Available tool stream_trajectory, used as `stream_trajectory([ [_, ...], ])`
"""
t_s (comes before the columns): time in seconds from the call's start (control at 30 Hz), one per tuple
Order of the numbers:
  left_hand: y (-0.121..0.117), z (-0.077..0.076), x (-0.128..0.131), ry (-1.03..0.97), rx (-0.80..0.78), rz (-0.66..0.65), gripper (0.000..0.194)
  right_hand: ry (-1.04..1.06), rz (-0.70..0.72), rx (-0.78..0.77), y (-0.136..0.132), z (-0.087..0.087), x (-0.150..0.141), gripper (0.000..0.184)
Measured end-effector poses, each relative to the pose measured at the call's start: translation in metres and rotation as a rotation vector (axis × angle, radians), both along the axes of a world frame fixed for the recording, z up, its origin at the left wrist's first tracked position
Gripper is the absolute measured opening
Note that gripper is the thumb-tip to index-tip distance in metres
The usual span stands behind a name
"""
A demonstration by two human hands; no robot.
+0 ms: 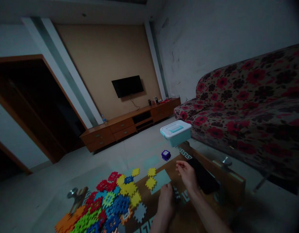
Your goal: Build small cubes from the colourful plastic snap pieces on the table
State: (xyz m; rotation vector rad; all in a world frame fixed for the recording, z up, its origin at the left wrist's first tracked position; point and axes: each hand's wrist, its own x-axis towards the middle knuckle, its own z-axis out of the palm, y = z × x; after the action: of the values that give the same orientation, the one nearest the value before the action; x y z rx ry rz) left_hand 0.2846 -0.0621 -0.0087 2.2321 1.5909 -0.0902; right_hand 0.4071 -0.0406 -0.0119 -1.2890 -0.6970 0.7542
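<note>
My left hand (pixel 166 198) is low over the glass-topped table, closed, with its fingers curled down. A dark grey toothed piece (pixel 176 194) shows just right of it, partly hidden; I cannot tell whether my fingers grip it. My right hand (pixel 187 174) is raised farther right, fingers curled together toward the thumb; anything between them is too small or dark to see. Beyond it stands a purple block (pixel 166 155) assembled from toothed plates, with a white square on top. Loose yellow plates (pixel 151 183) lie left of my hands, and a grey plate (pixel 140 212) is nearer.
Interlocking plates, including red (pixel 108 184), blue (pixel 120 204), green (pixel 87 221) and orange (pixel 69 221), cover the table's left side. A lidded turquoise box (pixel 180 139) stands at the far end. Right of my hand lies a flat black object (pixel 204 178). A floral sofa (pixel 237 97) is on the right.
</note>
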Motion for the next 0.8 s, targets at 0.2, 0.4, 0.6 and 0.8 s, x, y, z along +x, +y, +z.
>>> stream_trajectory([
  [0.2,0.083,0.009,0.065,0.002,0.062,-0.049,0.04,0.097,-0.079,0.08,0.002,-0.002,0.019,0.034],
  [0.4,0.12,0.009,0.092,0.043,0.062,-0.058,0.044,0.117,-0.046,0.049,0.004,-0.006,0.023,0.033],
  [0.6,0.111,0.018,0.083,0.045,0.107,-0.064,0.073,0.124,-0.025,0.03,0.002,-0.01,0.023,0.035],
  [0.8,0.106,0.027,0.01,0.098,0.247,0.118,0.054,0.002,0.038,0.041,0.003,-0.019,-0.008,0.032],
])
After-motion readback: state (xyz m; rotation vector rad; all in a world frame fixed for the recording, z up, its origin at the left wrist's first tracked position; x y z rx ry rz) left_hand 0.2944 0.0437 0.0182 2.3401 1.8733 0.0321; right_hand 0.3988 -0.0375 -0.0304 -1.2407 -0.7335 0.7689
